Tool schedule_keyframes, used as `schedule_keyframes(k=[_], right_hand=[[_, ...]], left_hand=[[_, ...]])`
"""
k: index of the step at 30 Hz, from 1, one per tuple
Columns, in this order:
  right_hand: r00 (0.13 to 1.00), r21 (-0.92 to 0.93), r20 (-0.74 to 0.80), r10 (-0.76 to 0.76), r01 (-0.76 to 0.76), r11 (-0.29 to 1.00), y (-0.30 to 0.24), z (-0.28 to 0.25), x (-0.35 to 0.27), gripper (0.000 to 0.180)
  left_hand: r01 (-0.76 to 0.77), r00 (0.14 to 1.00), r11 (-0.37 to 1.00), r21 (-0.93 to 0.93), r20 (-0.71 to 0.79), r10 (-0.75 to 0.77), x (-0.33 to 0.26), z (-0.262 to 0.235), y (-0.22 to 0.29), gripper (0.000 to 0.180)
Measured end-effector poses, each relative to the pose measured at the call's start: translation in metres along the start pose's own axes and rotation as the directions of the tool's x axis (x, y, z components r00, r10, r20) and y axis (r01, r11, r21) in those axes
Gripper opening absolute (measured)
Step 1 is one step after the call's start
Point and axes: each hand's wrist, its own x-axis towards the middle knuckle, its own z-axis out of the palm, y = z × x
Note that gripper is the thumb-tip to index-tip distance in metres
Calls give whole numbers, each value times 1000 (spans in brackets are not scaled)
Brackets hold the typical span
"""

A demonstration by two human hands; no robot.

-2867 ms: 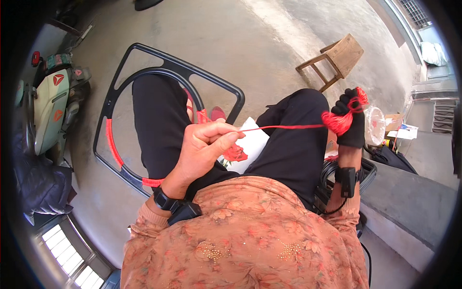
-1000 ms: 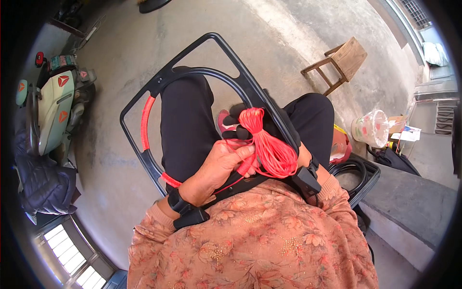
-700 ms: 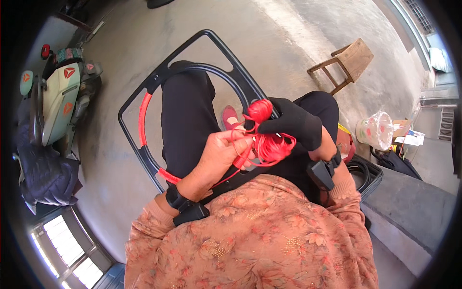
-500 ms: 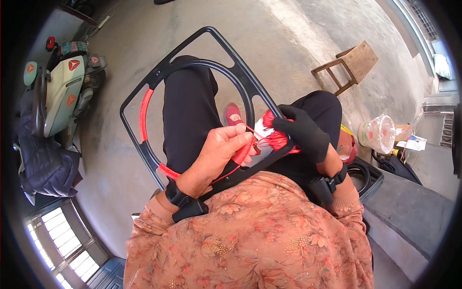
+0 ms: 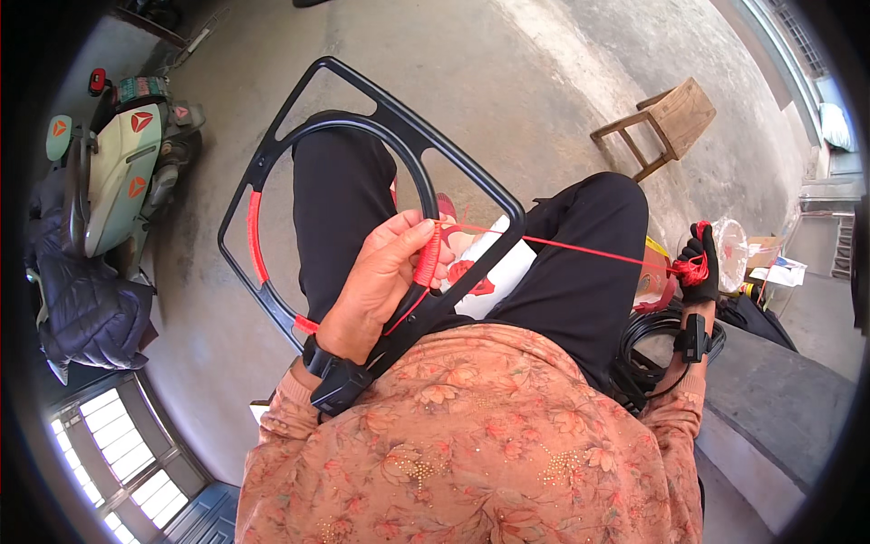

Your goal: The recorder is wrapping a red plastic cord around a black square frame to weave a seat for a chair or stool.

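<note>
Over my lap, tilted, lies a black frame [image 5: 412, 131] with a round ring inside an angular outer bar. My left hand [image 5: 381, 276] is closed on the ring, thumb and fingers pinching a section wrapped in red cord [image 5: 428, 261]. Two further red-wrapped stretches show on the ring's left side [image 5: 255, 238] and lower left. From my left fingertips a taut red cord [image 5: 584, 247] runs to the right. My right hand [image 5: 709, 267], in a black glove, is stretched far out and closed round a bunch of red cord [image 5: 691, 269]. White material with red print [image 5: 503, 272] lies between my thighs.
A wooden stool [image 5: 666, 127] stands ahead on the right. To the left is a scooter [image 5: 122, 181] with a dark quilted cover. Beside my right thigh are a black coil [image 5: 648, 340], a plastic-covered container [image 5: 732, 245] and a grey ledge [image 5: 770, 408].
My right hand has moved from the frame far out to the right with the red bunch, drawing the cord straight. The frame and left hand have shifted slightly left.
</note>
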Motion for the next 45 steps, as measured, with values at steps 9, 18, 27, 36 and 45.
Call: schedule_keyframes(k=[9,18,27,36,45], right_hand=[[995,-406,-95,12,-49,913,-59,38,20,29],[901,211,396,176,-276,938,-117,208,-69,34],[729,-23,680,-81,131,991,-46,158,-76,51],[387,145,904,182,-678,721,-112,207,-26,52],[701,-59,642,309,-357,932,-110,204,-41,42]], left_hand=[[-4,1000,1000,1,29,4,2,1,-3,14],[251,942,963,102,204,-267,1,20,-21,18],[106,975,992,63,188,-117,2,22,-30,25],[4,986,963,269,157,-48,3,24,-32,21],[5,998,930,367,60,-29,4,30,-29,19]])
